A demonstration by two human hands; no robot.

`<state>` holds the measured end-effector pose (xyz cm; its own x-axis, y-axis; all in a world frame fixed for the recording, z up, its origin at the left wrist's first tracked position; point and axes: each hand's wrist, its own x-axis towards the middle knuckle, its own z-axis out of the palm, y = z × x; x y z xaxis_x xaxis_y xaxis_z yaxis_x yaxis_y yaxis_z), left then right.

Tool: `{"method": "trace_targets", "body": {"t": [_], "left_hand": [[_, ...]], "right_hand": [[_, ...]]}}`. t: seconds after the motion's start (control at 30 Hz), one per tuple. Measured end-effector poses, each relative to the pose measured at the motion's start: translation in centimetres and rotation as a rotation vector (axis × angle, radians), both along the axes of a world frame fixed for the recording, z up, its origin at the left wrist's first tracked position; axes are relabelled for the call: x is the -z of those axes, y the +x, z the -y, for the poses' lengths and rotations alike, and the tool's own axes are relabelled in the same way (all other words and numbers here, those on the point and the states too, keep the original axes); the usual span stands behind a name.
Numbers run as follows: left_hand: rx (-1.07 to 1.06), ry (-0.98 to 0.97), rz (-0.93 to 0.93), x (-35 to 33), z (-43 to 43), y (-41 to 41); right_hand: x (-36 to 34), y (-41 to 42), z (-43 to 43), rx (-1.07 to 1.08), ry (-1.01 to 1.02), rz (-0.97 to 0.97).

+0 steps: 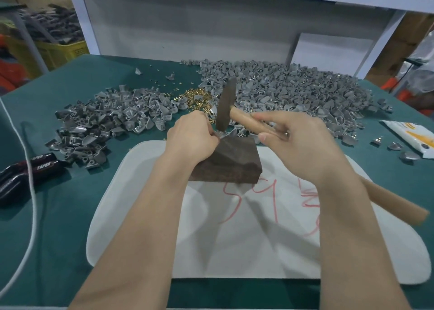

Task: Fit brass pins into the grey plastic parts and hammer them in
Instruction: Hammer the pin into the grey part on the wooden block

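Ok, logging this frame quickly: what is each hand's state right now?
Left hand: pinching a small grey plastic part on the dark wooden block.
Right hand: gripping the wooden-handled metal hammer.

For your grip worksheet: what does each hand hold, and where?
Right hand grips the wooden-handled metal hammer high on its handle; left hand pinches a grey plastic part.

Open mat [234,251] in front, block [234,159] centre, grey heaps [281,86] seemingly crowding behind
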<state>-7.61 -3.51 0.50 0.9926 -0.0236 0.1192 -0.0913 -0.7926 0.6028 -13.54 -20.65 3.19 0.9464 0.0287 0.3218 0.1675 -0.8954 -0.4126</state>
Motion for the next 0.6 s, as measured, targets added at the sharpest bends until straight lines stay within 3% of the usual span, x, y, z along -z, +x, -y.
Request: {"method": "trace_targets", "body": {"t": [0.17, 0.37, 0.6], "left_hand": [[0.009, -0.009, 0.006, -0.05, -0.06, -0.17], [0.013, -0.014, -0.018, -0.2, -0.06, -0.22], [0.012, -0.022, -0.022, -0.12, -0.1, -0.14]], "right_hand": [[-0.12, -0.02, 0.47, 0.07, 0.162, 0.163], [-0.14, -0.11, -0.03, -0.031, 0.016, -0.041], [-0.23, -0.05, 0.47, 0.07, 0.178, 0.166]]}}
